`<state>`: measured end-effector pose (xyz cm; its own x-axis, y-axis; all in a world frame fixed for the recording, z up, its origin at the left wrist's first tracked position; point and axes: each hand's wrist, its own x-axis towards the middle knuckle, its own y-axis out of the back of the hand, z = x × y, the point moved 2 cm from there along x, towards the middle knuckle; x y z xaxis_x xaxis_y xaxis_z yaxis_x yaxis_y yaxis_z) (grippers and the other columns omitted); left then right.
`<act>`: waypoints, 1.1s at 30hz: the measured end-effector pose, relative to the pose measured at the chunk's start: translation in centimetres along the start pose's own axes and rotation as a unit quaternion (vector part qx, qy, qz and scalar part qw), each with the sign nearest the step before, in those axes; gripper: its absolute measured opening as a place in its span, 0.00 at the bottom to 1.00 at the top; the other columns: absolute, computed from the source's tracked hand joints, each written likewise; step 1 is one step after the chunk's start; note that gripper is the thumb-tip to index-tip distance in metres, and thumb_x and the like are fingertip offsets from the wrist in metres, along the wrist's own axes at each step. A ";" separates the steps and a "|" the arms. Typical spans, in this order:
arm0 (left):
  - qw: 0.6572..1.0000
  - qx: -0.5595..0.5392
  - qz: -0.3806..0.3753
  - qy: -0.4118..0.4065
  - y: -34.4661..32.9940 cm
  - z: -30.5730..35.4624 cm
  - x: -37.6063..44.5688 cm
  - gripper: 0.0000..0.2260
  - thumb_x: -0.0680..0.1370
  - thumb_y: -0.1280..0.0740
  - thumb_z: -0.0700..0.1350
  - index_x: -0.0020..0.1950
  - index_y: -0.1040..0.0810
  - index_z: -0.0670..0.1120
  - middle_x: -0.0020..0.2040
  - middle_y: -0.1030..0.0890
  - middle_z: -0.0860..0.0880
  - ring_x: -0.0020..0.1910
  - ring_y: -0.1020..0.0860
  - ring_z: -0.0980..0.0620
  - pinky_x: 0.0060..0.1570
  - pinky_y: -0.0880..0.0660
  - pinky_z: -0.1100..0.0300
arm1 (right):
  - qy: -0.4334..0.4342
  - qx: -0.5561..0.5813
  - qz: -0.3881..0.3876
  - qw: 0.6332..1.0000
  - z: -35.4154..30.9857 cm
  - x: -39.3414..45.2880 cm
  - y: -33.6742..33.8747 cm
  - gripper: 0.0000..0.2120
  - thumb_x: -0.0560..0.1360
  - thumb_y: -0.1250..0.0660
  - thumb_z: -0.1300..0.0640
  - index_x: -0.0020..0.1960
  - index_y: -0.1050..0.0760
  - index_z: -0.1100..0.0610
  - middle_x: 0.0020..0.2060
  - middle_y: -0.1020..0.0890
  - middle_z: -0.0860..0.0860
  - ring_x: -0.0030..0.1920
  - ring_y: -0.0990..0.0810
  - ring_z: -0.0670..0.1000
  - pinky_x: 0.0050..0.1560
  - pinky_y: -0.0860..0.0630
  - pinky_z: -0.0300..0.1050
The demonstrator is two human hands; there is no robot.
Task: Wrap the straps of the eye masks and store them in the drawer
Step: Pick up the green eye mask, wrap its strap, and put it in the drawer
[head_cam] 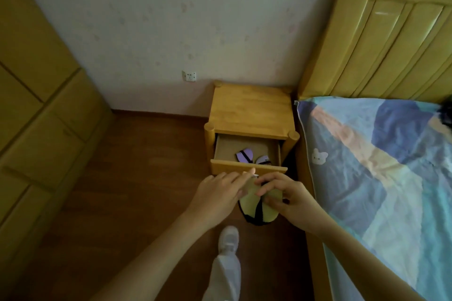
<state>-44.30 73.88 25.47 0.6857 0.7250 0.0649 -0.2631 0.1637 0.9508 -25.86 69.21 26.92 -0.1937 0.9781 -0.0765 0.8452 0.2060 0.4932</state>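
My left hand (220, 189) reaches forward, palm down, fingers stretched flat and pressed on top of what I grip. My right hand (285, 197) curls beside it, thumb and fingertips pinching, both bare forearms extended and converging.

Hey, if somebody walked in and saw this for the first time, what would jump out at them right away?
Probably the two hands at the centre, left hand and right hand, together holding a yellow eye mask with a black strap across it, just in front of the open drawer of the wooden nightstand. Next, two purple eye masks already lying inside that drawer. To the right, the bed's bright blue patchwork bedspread stands out.
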 end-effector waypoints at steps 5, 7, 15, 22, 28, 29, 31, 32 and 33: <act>0.989 -0.134 0.001 0.065 -4.9 -6.4 10.4 0.21 0.81 0.41 0.47 0.73 0.37 0.56 0.61 0.25 0.55 0.51 0.24 0.57 0.42 0.27 0.62 | -0.044 -0.001 -0.022 0.999 7.3 10.2 2.0 0.13 0.73 0.33 0.68 0.48 0.20 0.51 0.57 0.23 0.40 0.63 0.27 0.40 0.61 0.28 0.36; 0.963 -0.237 -0.010 0.125 -7.8 -9.2 14.6 0.19 0.80 0.38 0.43 0.70 0.31 0.55 0.57 0.23 0.53 0.46 0.25 0.59 0.42 0.29 0.68 | -0.066 0.010 -0.025 0.997 10.5 14.4 2.5 0.15 0.73 0.34 0.69 0.48 0.20 0.50 0.55 0.24 0.37 0.62 0.27 0.38 0.60 0.28 0.34; 0.895 -0.338 0.044 0.289 -21.4 -21.3 27.0 0.12 0.76 0.32 0.41 0.60 0.19 0.49 0.37 0.28 0.58 0.34 0.29 0.58 0.37 0.30 0.62 | -0.173 0.084 0.003 0.981 26.3 29.9 0.3 0.16 0.72 0.35 0.73 0.46 0.19 0.52 0.52 0.19 0.43 0.56 0.23 0.36 0.51 0.26 0.30; 0.893 -0.263 0.031 0.365 -35.2 -30.1 30.6 0.13 0.78 0.34 0.39 0.62 0.21 0.45 0.50 0.19 0.46 0.50 0.21 0.46 0.46 0.24 0.52 | -0.271 0.164 -0.042 0.948 39.8 37.5 -5.7 0.16 0.72 0.33 0.71 0.50 0.22 0.51 0.57 0.20 0.52 0.59 0.22 0.51 0.60 0.24 0.48; 0.892 -0.189 -0.139 0.386 -43.2 -33.1 31.0 0.17 0.81 0.40 0.38 0.69 0.28 0.46 0.64 0.23 0.42 0.65 0.27 0.45 0.57 0.30 0.56 | -0.281 0.006 -0.082 0.956 47.1 40.6 -9.1 0.23 0.76 0.38 0.65 0.70 0.35 0.56 0.68 0.30 0.56 0.63 0.27 0.59 0.54 0.28 0.48; 0.891 -0.177 -0.156 0.388 -43.9 -33.2 30.8 0.18 0.81 0.41 0.37 0.70 0.29 0.47 0.65 0.24 0.42 0.64 0.27 0.45 0.58 0.30 0.56 | -0.264 -0.047 -0.085 0.960 47.9 41.0 -9.2 0.26 0.76 0.38 0.64 0.72 0.37 0.56 0.69 0.31 0.57 0.64 0.29 0.61 0.53 0.28 0.49; 0.898 -0.150 -0.151 0.386 -44.8 -33.6 30.9 0.18 0.80 0.42 0.36 0.69 0.28 0.47 0.66 0.26 0.42 0.63 0.26 0.45 0.58 0.28 0.55 | -0.223 -0.168 -0.143 0.950 49.4 42.0 -9.8 0.31 0.75 0.38 0.62 0.75 0.44 0.54 0.74 0.39 0.55 0.73 0.39 0.61 0.64 0.32 0.56; 0.903 -0.135 -0.146 0.381 -45.0 -33.8 31.1 0.18 0.80 0.43 0.35 0.68 0.27 0.47 0.65 0.26 0.42 0.61 0.25 0.45 0.57 0.27 0.54 | -0.213 -0.232 -0.193 0.929 50.0 42.2 -10.0 0.32 0.76 0.38 0.60 0.76 0.47 0.51 0.77 0.44 0.53 0.76 0.47 0.60 0.71 0.40 0.60; 0.909 -0.116 -0.145 0.373 -45.1 -34.0 31.2 0.18 0.80 0.43 0.34 0.67 0.27 0.46 0.64 0.27 0.43 0.60 0.25 0.45 0.56 0.26 0.54 | -0.209 -0.289 -0.243 0.902 50.6 42.5 -10.1 0.34 0.76 0.38 0.58 0.77 0.51 0.49 0.78 0.50 0.51 0.77 0.54 0.60 0.73 0.49 0.63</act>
<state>-34.07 111.88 -25.69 0.1199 0.8667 -0.4843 -0.3400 0.4942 0.8001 -17.40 110.21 -25.20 -0.1641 0.7285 -0.6652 0.2863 0.6804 0.6746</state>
